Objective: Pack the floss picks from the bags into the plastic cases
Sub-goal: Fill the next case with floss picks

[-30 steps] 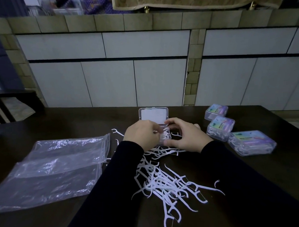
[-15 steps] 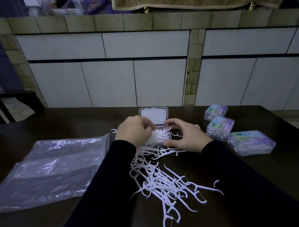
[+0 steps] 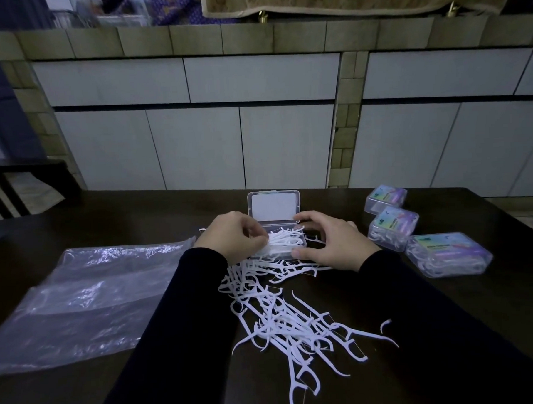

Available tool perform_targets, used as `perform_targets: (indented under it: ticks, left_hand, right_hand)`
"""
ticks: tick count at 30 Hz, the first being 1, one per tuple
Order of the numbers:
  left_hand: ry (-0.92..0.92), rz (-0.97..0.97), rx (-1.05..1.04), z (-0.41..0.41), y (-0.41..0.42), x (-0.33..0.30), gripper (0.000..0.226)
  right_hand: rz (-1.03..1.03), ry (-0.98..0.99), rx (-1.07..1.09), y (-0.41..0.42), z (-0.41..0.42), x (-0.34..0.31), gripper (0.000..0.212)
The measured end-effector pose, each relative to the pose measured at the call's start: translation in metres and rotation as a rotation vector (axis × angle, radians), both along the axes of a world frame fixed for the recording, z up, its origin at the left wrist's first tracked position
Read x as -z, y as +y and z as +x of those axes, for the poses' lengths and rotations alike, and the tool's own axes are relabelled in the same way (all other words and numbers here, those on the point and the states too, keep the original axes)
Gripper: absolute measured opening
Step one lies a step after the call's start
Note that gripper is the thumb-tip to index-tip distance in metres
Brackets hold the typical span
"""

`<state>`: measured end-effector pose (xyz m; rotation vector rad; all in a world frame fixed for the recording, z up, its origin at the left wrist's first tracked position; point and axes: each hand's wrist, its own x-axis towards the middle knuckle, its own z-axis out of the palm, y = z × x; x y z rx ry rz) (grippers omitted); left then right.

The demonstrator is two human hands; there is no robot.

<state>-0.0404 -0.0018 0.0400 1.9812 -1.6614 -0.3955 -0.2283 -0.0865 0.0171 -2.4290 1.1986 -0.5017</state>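
Two hands work at an open clear case on the dark table: the left hand pinches a bundle of floss picks into the case, the right hand curls round its right end. Loose picks lie nearer; an empty bag lies left, three closed cases right.

Both dark-sleeved forearms reach forward; left hand has fingers curled, right hand is spread, thumb forward.
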Motion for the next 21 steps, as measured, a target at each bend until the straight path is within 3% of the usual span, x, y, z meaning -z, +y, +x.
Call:
perform_targets:
  ticks: [6,12,21]
  left_hand:
    - [-0.125,-0.248,-0.008,-0.018,-0.007,0.007,0.019]
    - [-0.237,-0.133,0.058,-0.038,-0.017,0.015,0.022]
    - [-0.171,-0.217,0.029,-0.028,-0.015,0.015,0.019]
  right_hand:
    - [0.016,-0.020,-0.010,0.001,0.000,0.000,0.072]
    - [0.020,-0.051,-0.048,0.005,0.001,-0.002,0.072]
    - [0.054,-0.038,-0.039,0.007,0.001,-0.004,0.072]
